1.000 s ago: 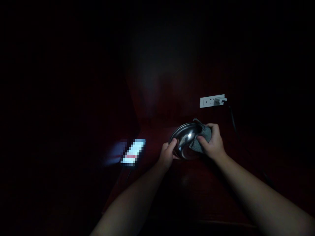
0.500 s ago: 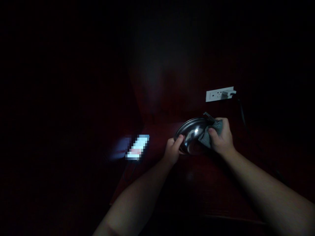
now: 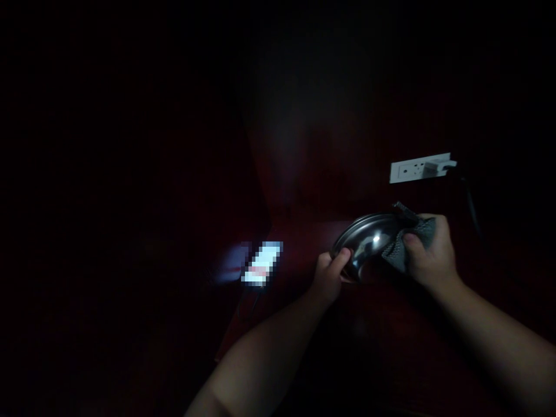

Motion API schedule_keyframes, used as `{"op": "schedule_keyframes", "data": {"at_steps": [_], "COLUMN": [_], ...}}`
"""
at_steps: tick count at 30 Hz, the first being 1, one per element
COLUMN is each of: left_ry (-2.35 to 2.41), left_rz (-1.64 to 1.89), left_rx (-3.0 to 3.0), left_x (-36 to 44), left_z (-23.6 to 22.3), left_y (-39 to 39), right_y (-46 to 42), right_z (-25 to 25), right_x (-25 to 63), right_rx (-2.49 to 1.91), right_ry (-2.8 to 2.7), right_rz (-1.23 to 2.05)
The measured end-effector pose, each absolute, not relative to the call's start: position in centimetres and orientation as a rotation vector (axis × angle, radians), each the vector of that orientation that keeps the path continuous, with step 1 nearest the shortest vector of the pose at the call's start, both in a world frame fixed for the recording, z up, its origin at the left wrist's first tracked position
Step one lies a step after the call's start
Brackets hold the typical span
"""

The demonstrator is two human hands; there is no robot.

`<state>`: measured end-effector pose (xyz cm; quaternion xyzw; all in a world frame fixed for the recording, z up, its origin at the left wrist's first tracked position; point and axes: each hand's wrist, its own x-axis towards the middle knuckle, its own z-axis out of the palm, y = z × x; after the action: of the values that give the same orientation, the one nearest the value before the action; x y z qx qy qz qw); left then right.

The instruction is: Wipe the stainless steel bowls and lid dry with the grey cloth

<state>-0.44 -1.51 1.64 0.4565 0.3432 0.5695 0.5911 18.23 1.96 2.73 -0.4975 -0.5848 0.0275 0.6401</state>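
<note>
- Right hand (image 3: 432,252) and gray cloth (image 3: 395,253) sit somewhat farther from the left hand (image 3: 330,275) than in the earlier frame; the whole view is shifted too, so the wall socket (image 3: 408,171) appears farther right.
- The metal bowl (image 3: 367,240) is below the socket and to its left, tilted, between the two hands; whether it touches the tabletop (image 3: 299,260) I cannot tell.
- Left fingers grasp the bowl's edge on the side away from the socket, thumb on the near surface, the others mostly hidden.
- Right fingers are clenched around the cloth, just under the socket, with the cloth against the bowl's right side.
- Wiping looks to be under way: the cloth is on the metal, and neither thing is let go.
- How much of the surface is done cannot be judged in this dimness; setting down bowl and cloth remains undone.
- The lit phone (image 3: 263,263) lies lower than the socket, well to its left; a plug (image 3: 436,168) fills the socket's right end.
</note>
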Motion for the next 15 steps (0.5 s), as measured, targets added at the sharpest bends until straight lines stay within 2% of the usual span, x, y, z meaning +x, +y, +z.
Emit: {"op": "schedule_keyframes", "data": {"at_steps": [15], "left_ry": [0.747], "left_rz": [1.354], "left_rx": [0.968], "left_x": [-0.17], "left_z": [1.72], "left_y": [-1.79], "right_y": [2.21], "right_z": [2.67], "right_x": [18.24], "right_rx": [-1.043], "right_ry": [-1.299], "right_rz": [0.11]}}
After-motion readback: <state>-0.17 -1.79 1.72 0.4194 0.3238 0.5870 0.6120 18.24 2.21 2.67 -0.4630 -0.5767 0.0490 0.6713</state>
